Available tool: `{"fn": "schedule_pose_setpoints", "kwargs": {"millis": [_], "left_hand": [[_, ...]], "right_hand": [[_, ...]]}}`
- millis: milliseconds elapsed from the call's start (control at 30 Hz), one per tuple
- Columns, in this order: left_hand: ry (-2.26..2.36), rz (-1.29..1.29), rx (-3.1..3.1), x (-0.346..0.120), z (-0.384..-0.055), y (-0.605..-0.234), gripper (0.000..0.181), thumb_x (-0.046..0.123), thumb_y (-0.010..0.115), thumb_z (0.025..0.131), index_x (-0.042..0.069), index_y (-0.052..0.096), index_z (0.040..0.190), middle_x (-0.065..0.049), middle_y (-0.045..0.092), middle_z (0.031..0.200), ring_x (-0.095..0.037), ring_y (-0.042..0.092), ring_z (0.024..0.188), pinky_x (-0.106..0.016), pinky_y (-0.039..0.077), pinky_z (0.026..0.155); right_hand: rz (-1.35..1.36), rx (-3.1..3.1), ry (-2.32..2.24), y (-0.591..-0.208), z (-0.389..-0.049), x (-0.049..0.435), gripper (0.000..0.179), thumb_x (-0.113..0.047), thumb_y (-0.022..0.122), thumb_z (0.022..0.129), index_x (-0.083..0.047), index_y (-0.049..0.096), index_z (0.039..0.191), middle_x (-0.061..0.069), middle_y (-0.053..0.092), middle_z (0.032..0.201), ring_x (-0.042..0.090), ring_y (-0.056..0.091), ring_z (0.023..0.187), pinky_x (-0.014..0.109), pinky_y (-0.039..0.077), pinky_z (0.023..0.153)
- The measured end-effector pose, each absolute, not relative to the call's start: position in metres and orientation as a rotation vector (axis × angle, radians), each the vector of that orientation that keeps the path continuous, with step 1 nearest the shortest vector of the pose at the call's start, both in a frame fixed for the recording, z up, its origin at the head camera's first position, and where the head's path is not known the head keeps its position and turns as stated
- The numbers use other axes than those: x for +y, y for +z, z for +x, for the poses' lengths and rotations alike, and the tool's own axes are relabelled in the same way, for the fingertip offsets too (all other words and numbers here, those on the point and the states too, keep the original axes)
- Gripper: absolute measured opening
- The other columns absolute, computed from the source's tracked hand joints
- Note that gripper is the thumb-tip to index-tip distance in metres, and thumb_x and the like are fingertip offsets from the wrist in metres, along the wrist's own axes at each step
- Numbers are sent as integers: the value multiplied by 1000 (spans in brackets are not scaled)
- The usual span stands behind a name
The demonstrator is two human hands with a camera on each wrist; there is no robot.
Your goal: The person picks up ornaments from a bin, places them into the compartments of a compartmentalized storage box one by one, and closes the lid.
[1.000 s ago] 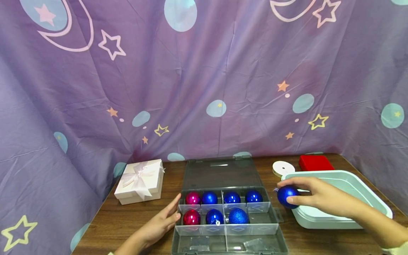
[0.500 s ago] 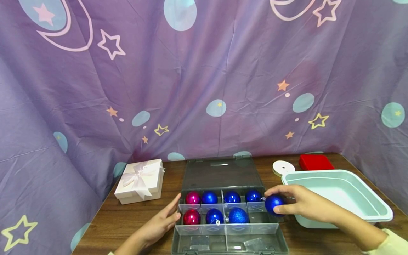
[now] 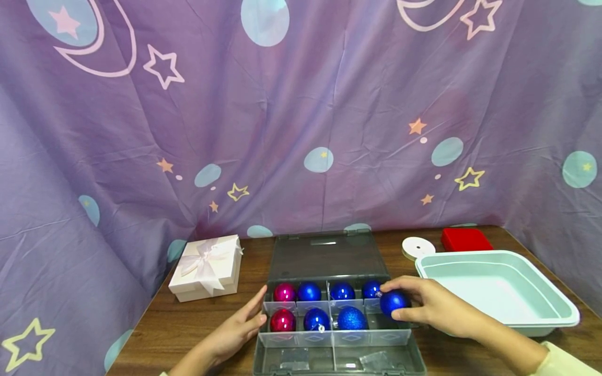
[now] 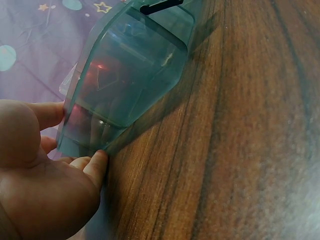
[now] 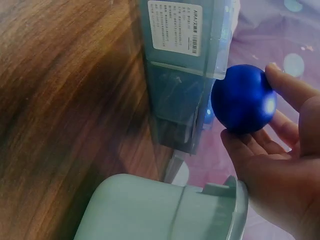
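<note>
My right hand (image 3: 435, 308) holds a matte blue Christmas ball (image 3: 394, 303) between thumb and fingers, over the right end of the middle row of a grey see-through divided box (image 3: 324, 360). In the right wrist view the held ball overlaps the box's upper edge. Several baubles sit in the back two rows: two shiny pink-red balls (image 3: 283, 320) at the left, then blue ones, among them a glittery blue ball (image 3: 351, 318). Relaxed fingers of my left hand (image 3: 235, 331) touch the box's left side; the left wrist view shows its fingertips against the wall.
A pale green basin (image 3: 494, 287) stands right of the box. Behind it are a white ribbon spool (image 3: 417, 247) and a red box (image 3: 465, 239). The open lid (image 3: 324, 256) lies back toward the curtain. A white gift box (image 3: 207, 266) with a bow sits at left.
My right hand has carried the blue ball leftward from the basin's edge to over the divided box. The left hand has stayed at the box's side.
</note>
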State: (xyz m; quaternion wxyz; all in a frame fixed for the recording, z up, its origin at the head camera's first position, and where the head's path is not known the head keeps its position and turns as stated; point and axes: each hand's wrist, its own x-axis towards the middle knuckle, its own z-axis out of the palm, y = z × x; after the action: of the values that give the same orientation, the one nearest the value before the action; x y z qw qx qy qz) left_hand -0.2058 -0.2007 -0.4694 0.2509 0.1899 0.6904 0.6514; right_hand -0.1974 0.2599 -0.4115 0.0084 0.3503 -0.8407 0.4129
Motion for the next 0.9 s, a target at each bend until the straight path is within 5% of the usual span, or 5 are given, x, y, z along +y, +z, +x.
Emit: {"fn": "schedule_pose_setpoints", "kwargs": {"millis": [900], "left_hand": [[1778,522,1879,-200,-205,-468,77,19,45,110,15,-8,166,-27,-22,166,-48,-18,151,-68,2,121]], "right_hand": [[1116,-2573,935,-428,-192,244,43,-33,82,88,-20,70,126,-5,71,125,14,66,117,26,55,97]]}}
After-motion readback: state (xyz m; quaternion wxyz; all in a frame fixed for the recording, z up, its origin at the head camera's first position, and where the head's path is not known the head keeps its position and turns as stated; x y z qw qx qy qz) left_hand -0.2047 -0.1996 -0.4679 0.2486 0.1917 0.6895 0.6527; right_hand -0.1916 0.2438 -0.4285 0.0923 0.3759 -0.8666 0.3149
